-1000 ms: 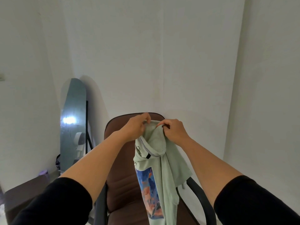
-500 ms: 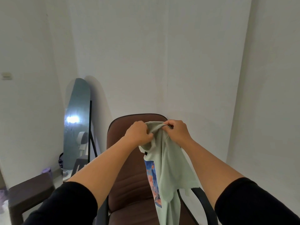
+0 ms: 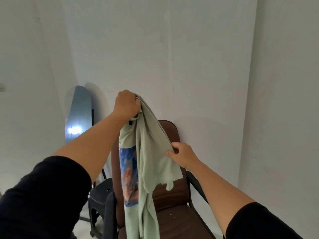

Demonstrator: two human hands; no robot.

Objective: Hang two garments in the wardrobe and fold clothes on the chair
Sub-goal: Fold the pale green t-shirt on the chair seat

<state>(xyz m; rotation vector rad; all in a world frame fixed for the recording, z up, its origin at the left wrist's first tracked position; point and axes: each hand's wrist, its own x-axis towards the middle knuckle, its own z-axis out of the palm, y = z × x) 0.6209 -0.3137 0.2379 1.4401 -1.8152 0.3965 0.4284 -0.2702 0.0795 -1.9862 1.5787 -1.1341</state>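
A pale green T-shirt (image 3: 150, 163) with a blue and orange print panel hangs lengthwise in the middle of the frame, its lower end dropping out of view at the bottom edge. The left hand (image 3: 126, 105) is raised above centre with its fingers curled tightly round the bunched top of the shirt. Lower and to the right, the right hand (image 3: 183, 155) pinches a fold of the shirt's right edge between thumb and fingers, pulling that side slightly outward. Both forearms are bare, with black sleeves (image 3: 43, 199) at the lower corners of the frame.

Directly behind the shirt stands a brown padded chair (image 3: 172, 200) with black armrests, its back against the white wall. A dark plastic stool (image 3: 100, 195) sits just beside the chair at lower left. Farther left, a tall arched mirror (image 3: 78, 114) leans against the wall, showing a bright reflected light.
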